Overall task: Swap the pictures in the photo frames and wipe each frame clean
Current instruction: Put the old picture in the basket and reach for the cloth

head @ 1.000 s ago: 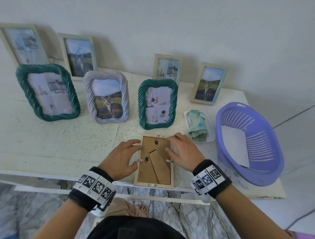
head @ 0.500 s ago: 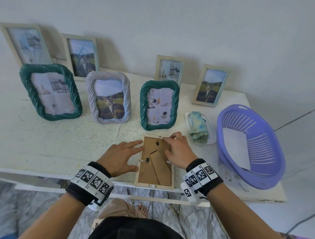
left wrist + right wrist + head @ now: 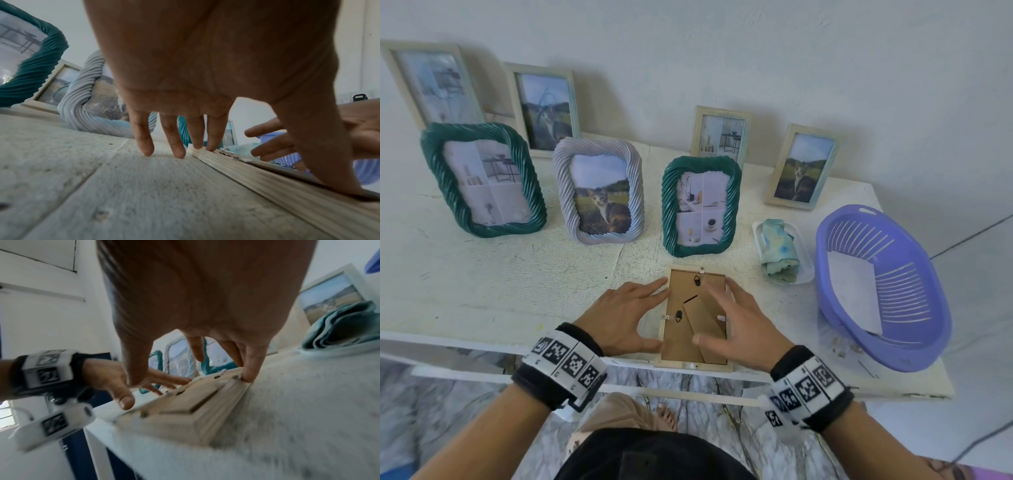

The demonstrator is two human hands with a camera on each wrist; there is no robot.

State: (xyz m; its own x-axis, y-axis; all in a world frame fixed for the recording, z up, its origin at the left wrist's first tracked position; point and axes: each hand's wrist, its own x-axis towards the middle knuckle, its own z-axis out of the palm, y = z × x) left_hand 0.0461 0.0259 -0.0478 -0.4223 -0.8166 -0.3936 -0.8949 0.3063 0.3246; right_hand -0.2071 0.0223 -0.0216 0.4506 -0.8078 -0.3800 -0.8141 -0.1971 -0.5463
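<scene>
Rough white table (image 3: 482, 291) against pale wall (image 3: 791, 51), marble floor (image 3: 448, 394) below, both hands spread flat on face-down frame (image 3: 681, 342)

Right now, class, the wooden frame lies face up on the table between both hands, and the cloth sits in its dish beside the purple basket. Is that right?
Not quite. The wooden frame lies face down: the head view shows its brown backing and stand. It is between the left hand and right hand, and the cloth is beside the purple basket.

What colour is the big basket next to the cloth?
The basket is purple, a light lilac shade. The head view shows it best.
</scene>
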